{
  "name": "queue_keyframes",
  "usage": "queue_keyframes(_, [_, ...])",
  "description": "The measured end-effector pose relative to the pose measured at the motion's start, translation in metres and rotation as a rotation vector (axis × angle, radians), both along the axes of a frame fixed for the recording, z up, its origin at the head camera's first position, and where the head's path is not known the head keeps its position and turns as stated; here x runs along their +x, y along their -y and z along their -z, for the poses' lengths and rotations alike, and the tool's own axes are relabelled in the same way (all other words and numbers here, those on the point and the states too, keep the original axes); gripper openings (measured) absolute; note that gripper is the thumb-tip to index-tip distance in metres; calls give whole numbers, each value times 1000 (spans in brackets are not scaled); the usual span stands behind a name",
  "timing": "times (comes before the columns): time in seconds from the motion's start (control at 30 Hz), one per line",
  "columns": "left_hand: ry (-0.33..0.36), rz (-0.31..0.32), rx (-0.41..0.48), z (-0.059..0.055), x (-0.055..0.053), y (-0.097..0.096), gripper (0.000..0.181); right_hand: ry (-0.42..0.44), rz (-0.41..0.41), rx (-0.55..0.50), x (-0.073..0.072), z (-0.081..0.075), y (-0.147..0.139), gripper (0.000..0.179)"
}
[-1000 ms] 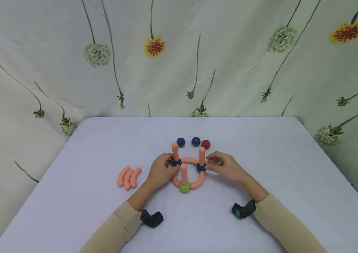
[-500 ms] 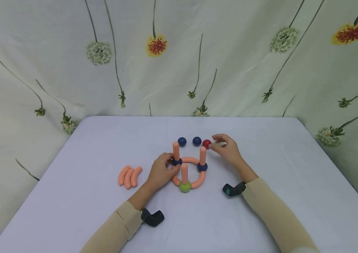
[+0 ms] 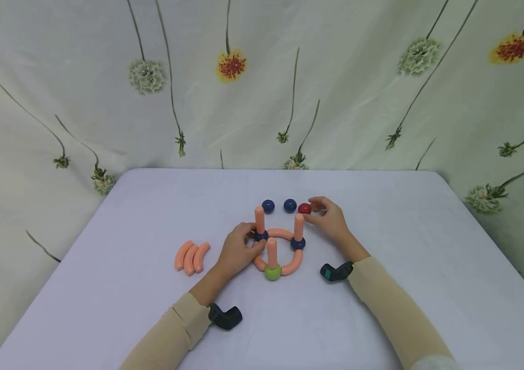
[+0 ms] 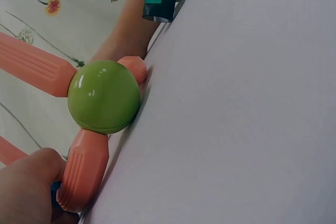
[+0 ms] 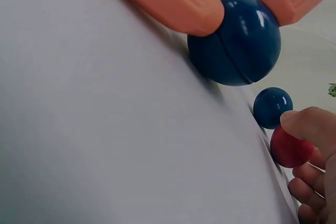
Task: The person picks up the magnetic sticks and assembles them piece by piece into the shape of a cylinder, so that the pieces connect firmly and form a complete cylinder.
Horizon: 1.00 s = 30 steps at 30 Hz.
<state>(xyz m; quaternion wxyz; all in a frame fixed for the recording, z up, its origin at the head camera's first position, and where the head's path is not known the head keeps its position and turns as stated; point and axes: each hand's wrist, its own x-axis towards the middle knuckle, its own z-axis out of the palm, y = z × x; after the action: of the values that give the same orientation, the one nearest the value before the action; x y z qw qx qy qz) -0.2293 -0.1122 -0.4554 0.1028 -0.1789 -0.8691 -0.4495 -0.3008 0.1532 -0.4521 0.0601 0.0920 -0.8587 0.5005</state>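
Observation:
On the table a ring of curved orange rods (image 3: 291, 264) is joined by a green ball (image 3: 273, 272) in front and two blue balls behind. From each ball an orange rod stands upright. My left hand (image 3: 238, 249) holds the ring's left blue ball (image 3: 260, 236) between thumb and fingers; in the left wrist view the hand mostly hides that ball. Behind the ring, my right hand (image 3: 331, 221) pinches a loose red ball (image 5: 290, 148), thumb on its near side and fingers beyond. The ring's right blue ball (image 5: 236, 40) is untouched.
Two loose blue balls (image 3: 290, 206) lie behind the ring, one close beside the red ball. Several curved orange rods (image 3: 192, 258) lie side by side at the left. A flowered cloth (image 3: 354, 92) hangs behind the white table (image 3: 382, 205).
My right hand has left the ring's right blue ball, moved back to the red ball and brought thumb and fingers round it. The left hand stays at its blue ball.

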Motion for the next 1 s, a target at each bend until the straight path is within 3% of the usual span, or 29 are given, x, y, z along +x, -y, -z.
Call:
queue_keyframes(0.57, [10, -1, -9, -1, 1, 1, 37, -82, -5, 103, -2, 6, 2, 42])
queue_keyframes(1.0, [0, 2, -14, -2, 2, 0, 37, -76, 17, 27, 5, -5, 0, 42])
